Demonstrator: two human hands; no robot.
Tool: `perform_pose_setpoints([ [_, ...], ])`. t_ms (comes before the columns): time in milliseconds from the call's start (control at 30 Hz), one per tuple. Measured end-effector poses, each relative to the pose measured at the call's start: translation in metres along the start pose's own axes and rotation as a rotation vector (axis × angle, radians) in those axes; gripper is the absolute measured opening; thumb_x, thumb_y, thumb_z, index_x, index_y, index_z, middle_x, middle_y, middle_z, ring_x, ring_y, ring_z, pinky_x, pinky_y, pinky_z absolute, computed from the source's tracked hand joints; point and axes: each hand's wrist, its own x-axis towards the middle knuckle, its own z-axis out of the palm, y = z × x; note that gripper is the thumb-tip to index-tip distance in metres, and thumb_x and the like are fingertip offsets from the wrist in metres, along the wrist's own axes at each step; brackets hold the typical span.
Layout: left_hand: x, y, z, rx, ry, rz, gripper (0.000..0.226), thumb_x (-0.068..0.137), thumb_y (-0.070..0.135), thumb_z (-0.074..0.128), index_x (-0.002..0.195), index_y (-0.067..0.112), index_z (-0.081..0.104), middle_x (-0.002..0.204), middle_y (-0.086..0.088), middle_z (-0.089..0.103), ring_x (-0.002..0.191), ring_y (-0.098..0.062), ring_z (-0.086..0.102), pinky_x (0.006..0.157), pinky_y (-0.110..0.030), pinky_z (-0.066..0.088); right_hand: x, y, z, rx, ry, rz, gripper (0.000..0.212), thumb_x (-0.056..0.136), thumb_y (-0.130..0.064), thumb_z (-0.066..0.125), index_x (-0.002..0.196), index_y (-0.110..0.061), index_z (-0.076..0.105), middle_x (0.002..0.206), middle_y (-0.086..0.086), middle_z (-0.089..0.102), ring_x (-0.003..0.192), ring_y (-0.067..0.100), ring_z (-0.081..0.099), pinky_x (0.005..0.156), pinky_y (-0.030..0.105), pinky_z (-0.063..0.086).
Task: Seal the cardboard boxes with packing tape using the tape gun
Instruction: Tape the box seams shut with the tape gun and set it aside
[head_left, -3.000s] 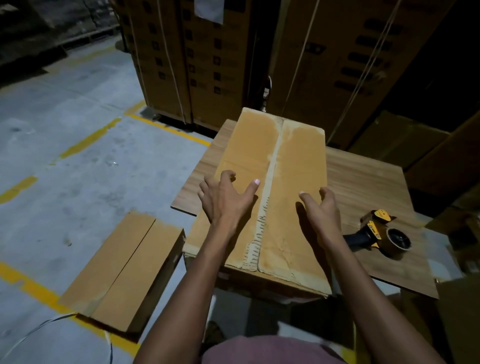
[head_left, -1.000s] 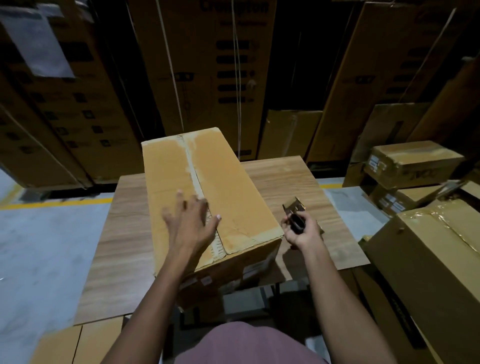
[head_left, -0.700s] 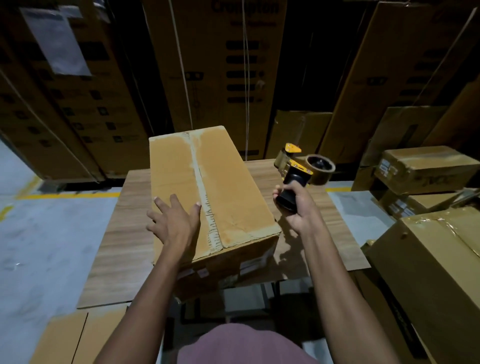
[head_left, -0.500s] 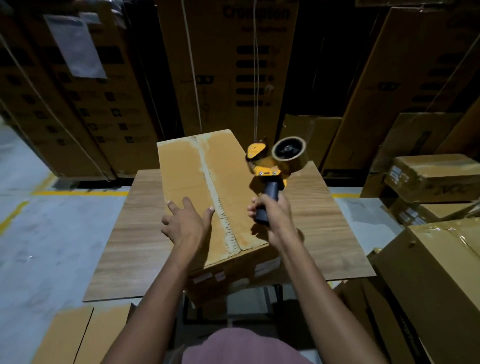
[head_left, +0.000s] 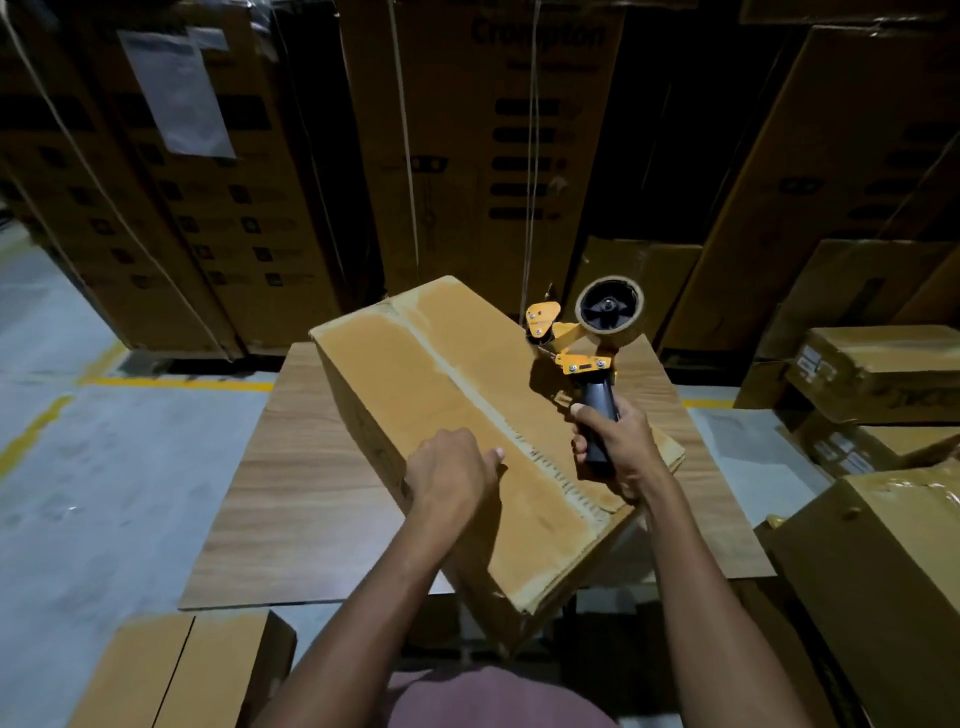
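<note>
Step in hand, by the look of it: bringing the tape gun (head_left: 582, 343) down to begin a strip along the centre seam (head_left: 498, 415) of the cardboard box (head_left: 441, 415). Right hand (head_left: 615, 447) wrapped round the black grip, roll uppermost, nose over the box's 1 o'clock edge. Left hand (head_left: 452, 475) resting on the lid's left flap, fingers loosely bent, grasping nothing. Best started over the far end, run toward 6 o'clock dead on the seam, flaps pressed level. Box skewed on the wooden tabletop (head_left: 311, 467), near corner overhanging. Behind at 12 o'clock, tall strapped cartons (head_left: 467, 156); at 3 o'clock, more boxes (head_left: 878, 364); at 9 o'clock, grey floor with yellow lines (head_left: 176, 383).
</note>
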Motion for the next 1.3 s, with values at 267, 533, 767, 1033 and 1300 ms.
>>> perform_pose_setpoints([
  [267, 0.081, -0.056, -0.036, -0.986, -0.119, 0.027, 0.060, 0.104, 0.058, 0.038, 0.102, 0.007, 0.070, 0.075, -0.008, 0.075, 0.060, -0.020, 0.070, 0.055, -0.029, 0.054, -0.008, -0.028, 0.039, -0.052, -0.233, -0.016, 0.015, 0.096, -0.003, 0.067, 0.101, -0.005, 0.054, 0.076, 0.014, 0.061, 0.053, 0.021, 0.056, 0.047, 0.031, 0.052],
  [533, 0.145, -0.121, -0.073, -1.775, -0.551, 0.095, 0.077, 0.089, 0.080, 0.039, 0.107, 0.010, 0.067, 0.104, -0.020, 0.073, 0.073, -0.025, 0.073, 0.048, -0.023, 0.052, 0.000, -0.068, 0.120, -0.208, -0.364, -0.040, 0.042, 0.088, -0.018, 0.079, 0.118, -0.001, 0.055, 0.082, 0.012, 0.067, 0.057, 0.021, 0.061, 0.050, 0.029, 0.053],
  [767, 0.180, -0.173, -0.080, -2.126, -0.807, 0.112, 0.058, 0.084, 0.041, 0.073, 0.125, 0.001, 0.063, 0.121, -0.026, 0.068, 0.100, -0.034, 0.072, 0.075, -0.034, 0.062, 0.012, -0.062, 0.181, -0.121, -0.293, -0.079, 0.031, 0.086, -0.015, 0.073, 0.108, -0.002, 0.055, 0.079, 0.012, 0.065, 0.053, 0.018, 0.059, 0.047, 0.028, 0.052],
  [1033, 0.197, -0.193, -0.075, -2.165, -0.865, 0.001, 0.029, 0.083, 0.007, 0.071, 0.110, -0.003, 0.067, 0.116, -0.032, 0.068, 0.119, -0.041, 0.063, 0.075, -0.037, 0.062, 0.023, -0.042, 0.210, -0.031, -0.221, -0.061, 0.025, 0.085, -0.011, 0.068, 0.101, -0.002, 0.052, 0.076, 0.010, 0.065, 0.050, 0.016, 0.058, 0.043, 0.027, 0.051],
  [1300, 0.219, -0.205, -0.070, -2.005, -0.886, 0.074, 0.032, 0.093, 0.016, 0.065, 0.125, 0.012, 0.068, 0.113, -0.033, 0.068, 0.082, -0.030, 0.076, 0.071, -0.039, 0.061, 0.048, -0.035, 0.203, -0.049, -0.196, -0.046, 0.026, 0.086, -0.014, 0.072, 0.099, -0.002, 0.054, 0.079, 0.012, 0.065, 0.053, 0.019, 0.059, 0.045, 0.029, 0.052],
])
